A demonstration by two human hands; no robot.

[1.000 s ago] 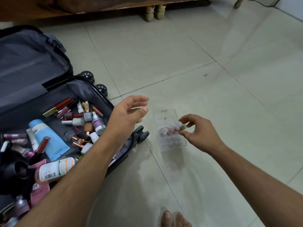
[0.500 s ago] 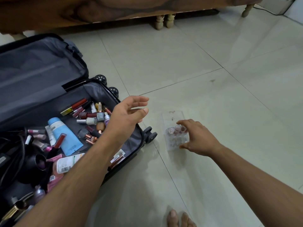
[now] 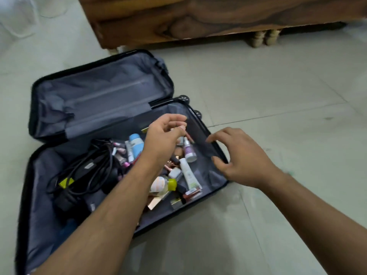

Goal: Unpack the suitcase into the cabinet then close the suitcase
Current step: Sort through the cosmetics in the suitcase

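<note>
Left hand (image 3: 164,135) hovers over the far end of the open suitcase (image 3: 216,144), fingers loosely curled, thumb and forefinger nearly meeting — whether anything tiny sits in that pinch I cannot tell, so call it empty. Right hand (image 3: 238,155) hangs just beside it at the suitcase's near wall, fingers spread and slack, holding nothing.

Directly under the left hand lies a heap of cosmetics: a small bottle with a purple label (image 3: 189,149), a white tube (image 3: 187,173) toward the wrist, a yellow-capped bottle (image 3: 165,184) beneath the forearm, and a blue tube (image 3: 136,144) to its outer side. One of each, then, plus lipsticks and nail-polish bottles too tangled and blurred to count (a dozen at a guess). These should be light, hard and slick; the round ones will roll, and the polish is probably glass, so take each across its body, not by the cap. The tubes are soft: grip mid-barrel.

Further out from the left forearm, a coil of black cable (image 3: 83,169) with what looks like a dark appliance — floppy, likely heavier, best gathered in a whole fist.

Beyond both hands, the lid half (image 3: 103,96) lies flat and bare, and a wooden cabinet (image 3: 218,18) stands past it.
</note>
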